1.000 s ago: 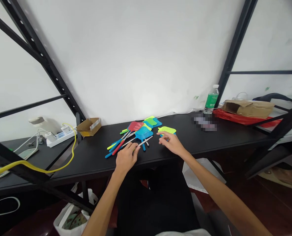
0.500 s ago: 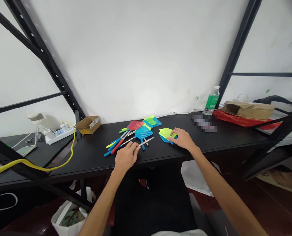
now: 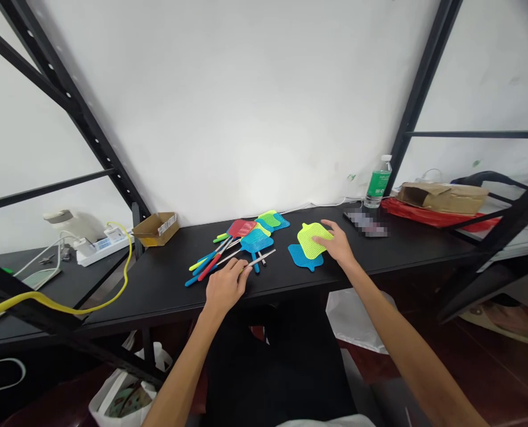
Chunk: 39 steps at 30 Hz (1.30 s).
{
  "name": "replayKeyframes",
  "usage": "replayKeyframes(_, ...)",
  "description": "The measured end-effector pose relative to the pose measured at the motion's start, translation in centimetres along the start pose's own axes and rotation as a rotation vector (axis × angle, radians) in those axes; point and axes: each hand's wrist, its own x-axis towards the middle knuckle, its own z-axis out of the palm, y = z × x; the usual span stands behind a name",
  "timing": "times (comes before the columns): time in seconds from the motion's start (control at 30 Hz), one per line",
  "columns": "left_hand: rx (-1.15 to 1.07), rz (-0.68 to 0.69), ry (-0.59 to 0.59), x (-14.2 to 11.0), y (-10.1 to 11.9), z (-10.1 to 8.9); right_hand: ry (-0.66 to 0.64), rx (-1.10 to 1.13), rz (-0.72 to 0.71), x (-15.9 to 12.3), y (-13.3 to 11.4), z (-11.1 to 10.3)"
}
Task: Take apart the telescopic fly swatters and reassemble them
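My left hand (image 3: 228, 281) is closed round a thin silver rod (image 3: 264, 258), a fly swatter's shaft whose tip points right. In my right hand (image 3: 335, 240) is a yellow-green fly swatter head (image 3: 311, 237), perforated, gripped at its right side. Beneath it, a blue fly swatter head (image 3: 298, 255) lies on the black table, partly covered. To the left rests a pile of fly swatters, with a red head (image 3: 241, 228), a blue head (image 3: 257, 240) and red, blue and yellow handles fanned toward the front left. Several more heads lie behind them.
An open cardboard box (image 3: 156, 229) stands at the left of the table (image 3: 157, 279). A water bottle (image 3: 378, 182), a blurred phone-like item (image 3: 365, 224) and a flattened carton (image 3: 442, 197) on red plastic are on the right. A yellow cable (image 3: 124, 279) crosses the left side.
My right hand has lifted the yellow-green swatter head off the blue one and moved it slightly right, uncovering more of the blue head. My left hand keeps the rod in nearly the same place.
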Motion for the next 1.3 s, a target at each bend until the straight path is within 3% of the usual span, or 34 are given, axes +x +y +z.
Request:
replayKeyframes(0.1,-0.006,0.0,0.001,0.0,0.0,0.0,0.062,0.263,0.108,0.4,-0.1,-0.1)
replayKeyframes(0.2,-0.018,0.004,0.001,0.0,0.0,0.0,0.025,0.377,0.18,0.7,-0.4,-0.1)
replayKeyframes(0.5,-0.006,-0.002,-0.01,0.0,0.1,-0.1,-0.273,0.178,-0.093,-0.4,-3.8,-1.3)
replayKeyframes(0.73,-0.001,-0.001,-0.005,0.1,0.2,-0.2,-0.273,0.219,-0.128,-1.0,-5.4,-1.6)
replayKeyframes(0.87,0.0,0.008,-0.005,0.0,0.2,-0.2,-0.273,0.262,-0.036,-1.3,-5.1,-0.5)
replayKeyframes(1.0,0.002,0.005,-0.011,0.0,0.2,-0.2,-0.177,0.299,0.041,-1.7,-3.7,1.8)
replayKeyframes(1.13,0.007,0.021,-0.022,0.0,0.1,-0.1,-0.117,0.215,0.027,-1.8,-1.6,3.8)
replayKeyframes(1.3,0.016,0.038,-0.036,0.0,0.2,-0.2,-0.124,0.118,0.011,-1.7,-0.7,4.2)
